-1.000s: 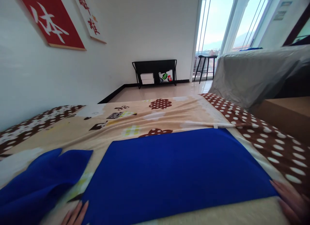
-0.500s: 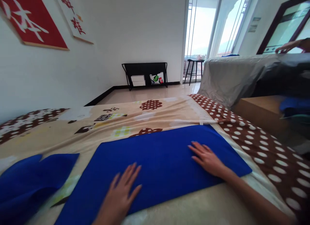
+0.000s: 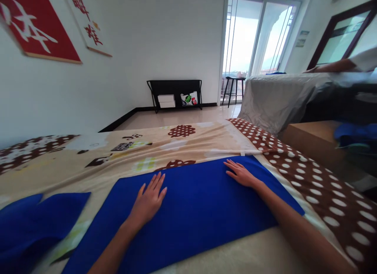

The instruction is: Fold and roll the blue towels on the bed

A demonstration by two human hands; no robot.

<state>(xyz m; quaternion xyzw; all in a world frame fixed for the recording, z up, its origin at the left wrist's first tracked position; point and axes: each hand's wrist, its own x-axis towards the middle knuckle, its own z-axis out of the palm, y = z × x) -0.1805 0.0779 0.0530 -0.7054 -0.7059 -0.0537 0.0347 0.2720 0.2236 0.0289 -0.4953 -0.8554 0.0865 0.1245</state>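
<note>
A flat piece of blue cloth (image 3: 194, 211) lies spread on a patterned blanket (image 3: 206, 138). My left hand (image 3: 149, 201) rests on its left part near the far edge, palm down with the fingers stretched out. Over toward the far right corner, my right hand (image 3: 240, 174) also lies flat on the cloth, fingers extended. Neither hand grips anything. At the left, a second blue cloth (image 3: 44, 223) lies in loose folds, apart from the first.
A brown box (image 3: 309, 134) with blue fabric stands at the right. Behind it is a surface under a grey plastic cover (image 3: 268, 97), where another person's arm (image 3: 332, 66) reaches across. A black rack (image 3: 173, 86) and a stool (image 3: 234, 87) stand farther back.
Both my hands have slid away from me over the cloth, toward its far edge. The other person's arm now stretches farther left over the covered surface.
</note>
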